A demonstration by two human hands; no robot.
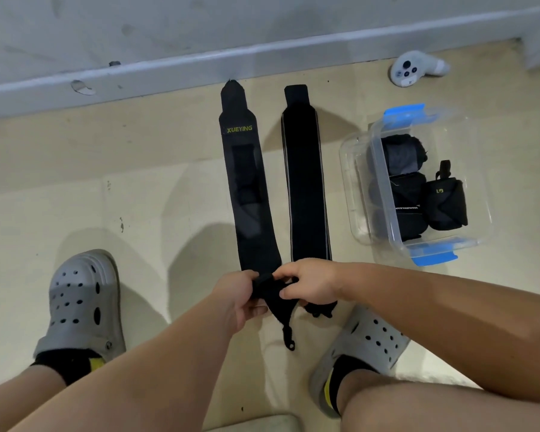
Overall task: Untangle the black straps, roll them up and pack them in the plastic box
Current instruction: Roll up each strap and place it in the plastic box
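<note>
Two long black straps lie flat on the floor, side by side. The left strap (247, 188) bears yellow lettering near its far end. The right strap (304, 182) has grey edge lines. My left hand (236, 299) and my right hand (309, 283) both pinch the near end of the left strap, which is folded into a small roll between them. A thumb loop (289, 338) hangs from that end. A clear plastic box (359, 188) with blue latches stands to the right and holds several rolled black straps (446, 204).
A white handheld controller (413, 70) lies at the back right by the grey wall skirting (262, 54). My feet in grey clogs, the left (81, 300) and the right (365, 344), flank the straps' near ends.
</note>
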